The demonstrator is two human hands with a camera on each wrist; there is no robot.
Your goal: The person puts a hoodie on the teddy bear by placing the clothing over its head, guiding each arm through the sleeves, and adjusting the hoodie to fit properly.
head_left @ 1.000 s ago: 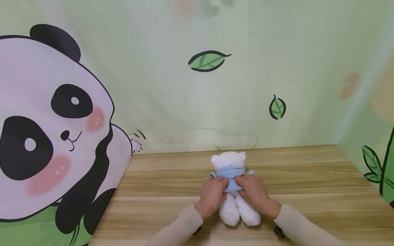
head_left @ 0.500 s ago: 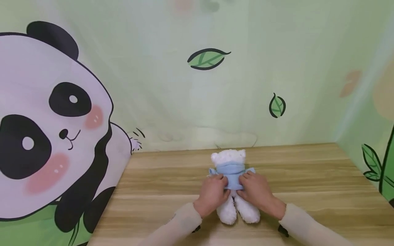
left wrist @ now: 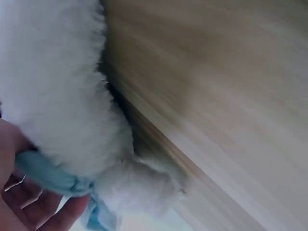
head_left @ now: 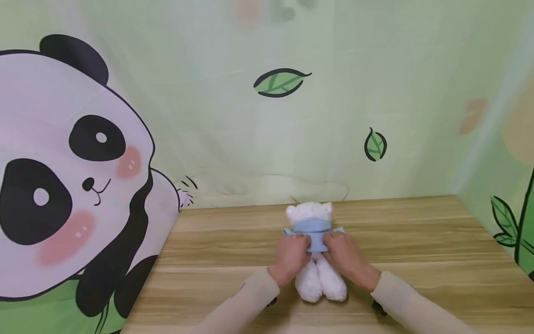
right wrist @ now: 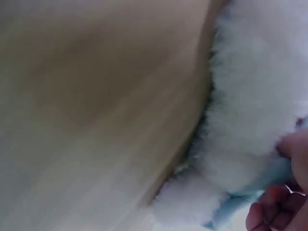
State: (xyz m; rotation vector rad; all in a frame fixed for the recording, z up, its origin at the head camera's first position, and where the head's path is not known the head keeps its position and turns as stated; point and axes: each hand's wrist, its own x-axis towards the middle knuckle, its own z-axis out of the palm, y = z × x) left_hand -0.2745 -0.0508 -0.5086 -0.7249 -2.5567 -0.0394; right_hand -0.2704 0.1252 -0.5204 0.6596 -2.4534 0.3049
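A fluffy white toy bear (head_left: pixel 309 280) lies on the stripy wooden desk (head_left: pixel 217 255), both hands (head_left: pixel 292 255) (head_left: pixel 349 258) pinching its blue shirt (head_left: pixel 314 232), with a pale green wall (head_left: pixel 225 130) behind the bear and a big panda picture (head_left: pixel 88 183) left of the bear.

One plush toy (head_left: pixel 309 282), one garment (head_left: pixel 314 226), two hands (head_left: pixel 291 254) (head_left: pixel 347 256), one table (head_left: pixel 217 248), one printed panda (head_left: pixel 79 171)

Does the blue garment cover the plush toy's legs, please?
No, the fluffy white plush legs extend bare below the light-blue cloth garment.
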